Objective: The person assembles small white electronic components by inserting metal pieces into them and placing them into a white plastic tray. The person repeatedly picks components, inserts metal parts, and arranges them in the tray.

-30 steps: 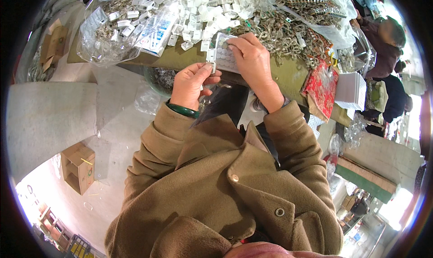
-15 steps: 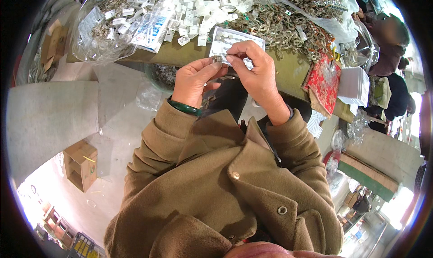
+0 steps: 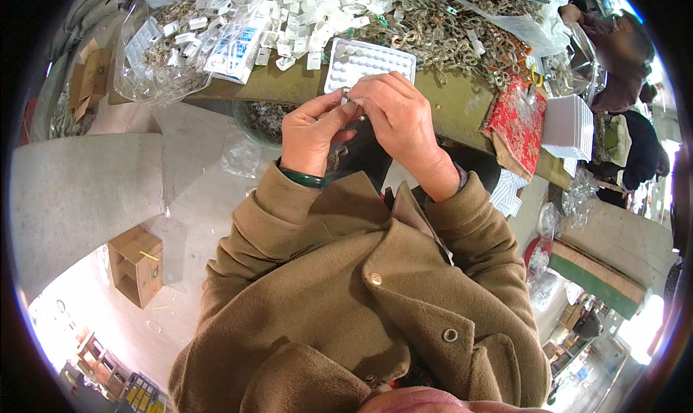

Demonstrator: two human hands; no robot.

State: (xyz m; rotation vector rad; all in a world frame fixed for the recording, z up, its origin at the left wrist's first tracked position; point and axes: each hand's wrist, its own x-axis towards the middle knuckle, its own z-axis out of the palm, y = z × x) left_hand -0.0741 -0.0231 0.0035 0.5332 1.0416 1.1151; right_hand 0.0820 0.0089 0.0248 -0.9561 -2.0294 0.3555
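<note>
White tray (image 3: 372, 59) dotted with rows of round pale spots. Under it, an olive-green tabletop (image 3: 462, 110). Left of the tray, a white box (image 3: 238, 50) with blue print; beyond it, white plastic pieces (image 3: 304, 16). Right of it, a red cloth (image 3: 515, 121) with pale mottling. Nearer than the tray, a dark green bangle (image 3: 303, 178) and plain brown coat (image 3: 310, 269).

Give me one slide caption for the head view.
Left hand and right hand meet at a small part near a white tray.
</note>
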